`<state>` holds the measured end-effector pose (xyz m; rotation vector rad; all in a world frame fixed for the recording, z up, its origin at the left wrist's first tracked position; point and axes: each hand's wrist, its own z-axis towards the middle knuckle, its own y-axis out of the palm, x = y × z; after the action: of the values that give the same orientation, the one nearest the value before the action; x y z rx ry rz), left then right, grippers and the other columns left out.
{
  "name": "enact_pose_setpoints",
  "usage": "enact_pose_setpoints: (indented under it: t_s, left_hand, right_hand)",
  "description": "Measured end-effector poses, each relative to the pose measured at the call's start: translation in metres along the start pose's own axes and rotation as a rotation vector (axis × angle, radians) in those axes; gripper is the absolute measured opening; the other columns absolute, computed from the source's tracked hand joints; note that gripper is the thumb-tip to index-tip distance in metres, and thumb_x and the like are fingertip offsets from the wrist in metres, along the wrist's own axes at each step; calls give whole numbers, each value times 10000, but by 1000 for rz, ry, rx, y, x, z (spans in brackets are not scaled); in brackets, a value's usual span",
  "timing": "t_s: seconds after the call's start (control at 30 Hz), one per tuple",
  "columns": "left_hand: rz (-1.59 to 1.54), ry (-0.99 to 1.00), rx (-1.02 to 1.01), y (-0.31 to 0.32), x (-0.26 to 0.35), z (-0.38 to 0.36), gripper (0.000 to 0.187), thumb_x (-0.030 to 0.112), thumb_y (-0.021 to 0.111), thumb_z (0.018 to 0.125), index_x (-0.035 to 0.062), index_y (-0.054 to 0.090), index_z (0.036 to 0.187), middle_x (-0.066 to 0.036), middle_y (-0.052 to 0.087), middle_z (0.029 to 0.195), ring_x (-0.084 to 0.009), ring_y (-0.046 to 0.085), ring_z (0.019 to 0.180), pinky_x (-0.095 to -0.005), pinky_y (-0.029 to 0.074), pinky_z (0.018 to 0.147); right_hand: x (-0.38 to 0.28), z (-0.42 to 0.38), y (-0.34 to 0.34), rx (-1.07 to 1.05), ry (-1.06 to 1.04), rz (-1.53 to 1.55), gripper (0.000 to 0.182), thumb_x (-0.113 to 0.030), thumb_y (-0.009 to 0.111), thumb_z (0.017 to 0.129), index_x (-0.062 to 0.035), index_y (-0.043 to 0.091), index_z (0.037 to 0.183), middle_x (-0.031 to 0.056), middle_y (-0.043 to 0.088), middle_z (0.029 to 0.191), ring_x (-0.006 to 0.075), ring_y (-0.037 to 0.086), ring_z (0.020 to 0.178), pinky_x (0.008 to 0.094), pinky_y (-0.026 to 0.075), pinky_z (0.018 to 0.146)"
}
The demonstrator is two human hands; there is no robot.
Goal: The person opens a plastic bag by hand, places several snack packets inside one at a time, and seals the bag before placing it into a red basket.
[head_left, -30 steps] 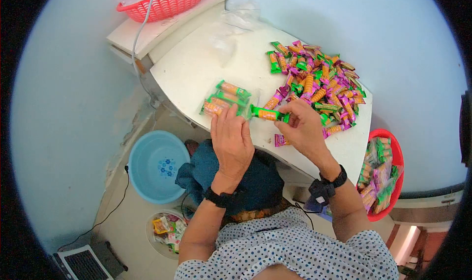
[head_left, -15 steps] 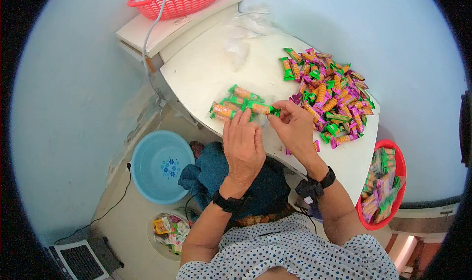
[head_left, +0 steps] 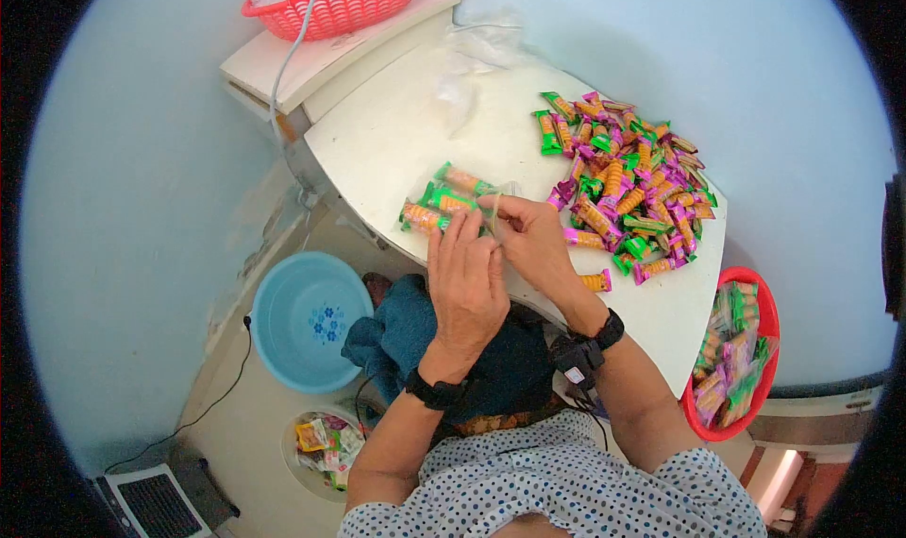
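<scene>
Near the front edge of the white table lies a clear plastic bag (head_left: 510,191) with several green-ended snack packets (head_left: 451,201) in it. My left hand (head_left: 467,278) rests on the bag's near side, its fingers stretched over the packets. My right hand (head_left: 533,245) is beside it, thumb and forefinger closed on the bag's right edge; the exact grip is partly hidden. To the right of my right hand lies a heap of small wrapped snacks (head_left: 628,184) in purple and green wrappers. One purple-ended packet (head_left: 596,281) lies by my right wrist.
Thin clear bags (head_left: 458,94) lie at the back of the table (head_left: 377,132). A red basket (head_left: 349,8) stands on a white ledge. On the right, a red basin (head_left: 772,349) holds filled bags. Below left are a blue basin (head_left: 283,335) and a bin (head_left: 297,472) with wrappers.
My right hand has moved left, from the end of a green packet to the bag's edge. That packet now lies among the others in the bag.
</scene>
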<state>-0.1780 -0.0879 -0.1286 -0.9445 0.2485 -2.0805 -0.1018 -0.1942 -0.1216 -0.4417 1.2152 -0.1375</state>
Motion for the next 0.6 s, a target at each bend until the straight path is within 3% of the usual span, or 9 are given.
enact_pose_setpoints:
  t_s: [0.17, 0.33, 0.43, 0.5, 0.6]
  left_hand:
    - [42, 36, -18, -4, -1, 4, 114, 74, 578, 900, 14, 565, 996, -245, 560, 1328, -440, 484, 1302, -588, 291, 1129]
    - [39, 10, -57, -12, -6, 9, 398, 114, 639, 829, -9, 554, 1198, -257, 512, 1374, -475, 422, 1339, -592, 266, 1141]
    - [95, 29, -104, -13, -9, 14, 529, 120, 657, 798, -18, 532, 1293, -255, 508, 1380, -478, 414, 1344, -591, 263, 1142]
    - [129, 27, -142, -14, -11, 14, 572, 128, 662, 787, -25, 520, 1320, -253, 502, 1384, -472, 400, 1356, -591, 252, 1147]
    - [140, 25, -184, -6, -17, 10, 586, 140, 663, 786, -32, 513, 1326, -253, 482, 1401, -459, 371, 1382, -592, 230, 1154]
  right_hand:
    - [-7, 2, -3, -44, 68, -3, 257, -50, 586, 860, -36, 722, 1077, 135, 670, 699, 130, 597, 613, 328, 466, 566]
    - [-13, 2, -5, -82, 151, 72, 221, -60, 583, 872, -4, 714, 1041, 124, 680, 693, 130, 601, 617, 334, 470, 569]
    - [-10, 3, -8, -151, 134, 68, 237, -91, 590, 922, -16, 722, 1103, -43, 646, 721, 33, 502, 657, 259, 437, 551]
    - [18, 7, 1, -182, 82, 5, 256, -92, 585, 911, -28, 718, 1119, 1, 657, 708, 51, 516, 643, 279, 447, 561]
    - [5, 7, -1, -174, 22, -63, 283, -86, 584, 885, -36, 707, 1134, 91, 663, 707, 92, 547, 626, 311, 463, 582]
